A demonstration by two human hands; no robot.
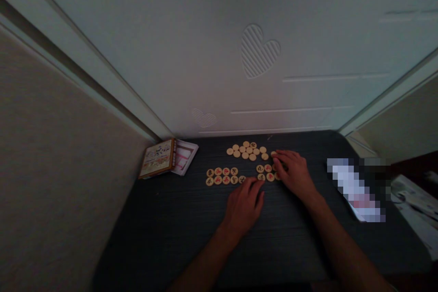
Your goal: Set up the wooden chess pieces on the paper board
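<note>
Round wooden xiangqi pieces lie on a dark table in groups. Fingers stretched over the near row, my left hand (243, 204) reaches the right end of the left block, where a black-marked piece (242, 179) shows just past the fingertips. My right hand (294, 171) has its index finger and thumb at a blank-side-up piece (273, 154), which it seems to pinch. Under that palm, the right block's two rows, including a red-marked piece (270, 176), are partly covered. The left block, with a red-marked piece (218, 171), has two rows of red and black characters.
Behind the rows sits a loose cluster of pieces (249, 150), mostly blank side up. A decorated box (158, 159) rests on paper sheets (185, 157) at the back left. A pixelated object (356, 191) lies at the right. A white panel (219, 64) rises behind the table (164, 232).
</note>
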